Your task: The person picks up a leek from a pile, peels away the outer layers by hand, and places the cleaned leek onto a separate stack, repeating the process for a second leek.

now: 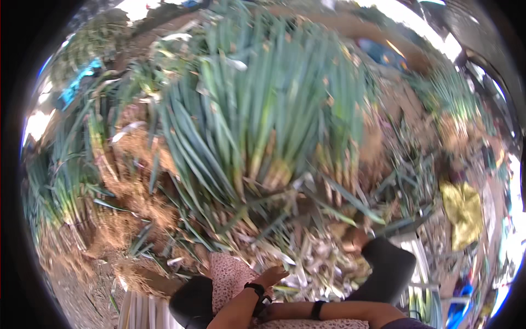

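My left hand reaches up over my lap, its fingers stretched out and holding nothing that I can see. Around its wrist is a black band, with a dark watch-like piece beside it. My right forearm lies across my lap, and my right hand is at the left wrist, its fingers mostly hidden there. A black strap circles my right forearm. Beyond my hands lie pale peeled skins and leaf scraps. Past them stands a large heap of long green onions, leaves pointing away from me.
More green onions with brown roots stand at the left and far right. A yellow sack lies on the right. Whitish stalks lie at the lower left and lower right. Loose leaves litter the ground.
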Tool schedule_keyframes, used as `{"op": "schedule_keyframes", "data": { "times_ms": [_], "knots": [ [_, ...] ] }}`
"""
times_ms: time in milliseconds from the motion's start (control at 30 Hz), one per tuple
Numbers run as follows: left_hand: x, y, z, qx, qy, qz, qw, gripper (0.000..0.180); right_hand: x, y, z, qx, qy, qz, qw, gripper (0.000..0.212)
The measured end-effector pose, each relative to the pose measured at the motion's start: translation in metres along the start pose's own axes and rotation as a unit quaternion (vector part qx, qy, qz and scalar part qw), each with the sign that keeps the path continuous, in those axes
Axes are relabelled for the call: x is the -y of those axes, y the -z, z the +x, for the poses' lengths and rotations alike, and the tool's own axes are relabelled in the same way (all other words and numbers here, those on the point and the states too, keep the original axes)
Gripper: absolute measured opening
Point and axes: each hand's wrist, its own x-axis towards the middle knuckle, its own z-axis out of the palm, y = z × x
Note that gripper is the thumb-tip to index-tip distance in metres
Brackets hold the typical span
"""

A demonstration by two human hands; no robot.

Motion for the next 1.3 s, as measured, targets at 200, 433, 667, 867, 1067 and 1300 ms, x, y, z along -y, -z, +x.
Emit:
{"op": "schedule_keyframes", "data": {
  "times_ms": [200, 433, 667, 867, 1067, 1300],
  "knots": [
    [0.061, -0.076, -0.050, 0.259, 0.031, 0.029, 0.965, 0.035, -0.121, 0.020, -0.051, -0.140, 0.004, 0.090, 0.986, 0.034],
    [0.084, -0.084, -0.036, 0.138, 0.142, 0.144, 0.970, 0.041, -0.294, 0.153, -0.173, -0.636, -0.211, 0.091, 0.737, 0.053],
    [-0.046, 0.048, 0.101, -0.300, 0.061, 0.209, 0.929, 0.066, -0.288, 0.281, -0.247, -0.708, -0.236, 0.019, 0.665, 0.073],
    [-0.124, 0.116, 0.253, -0.312, -0.012, 0.240, 0.919, 0.072, -0.376, 0.197, -0.135, -0.748, -0.316, -0.088, 0.576, 0.097],
    [-0.107, 0.106, 0.237, -0.265, 0.124, 0.348, 0.891, 0.070, -0.342, 0.222, -0.166, -0.500, -0.282, 0.164, 0.802, 0.057],
    [-0.035, 0.064, 0.212, -0.122, 0.077, 0.316, 0.938, 0.068, -0.419, 0.202, -0.322, -0.867, -0.228, 0.436, -0.072, 0.071]
  ]
}}
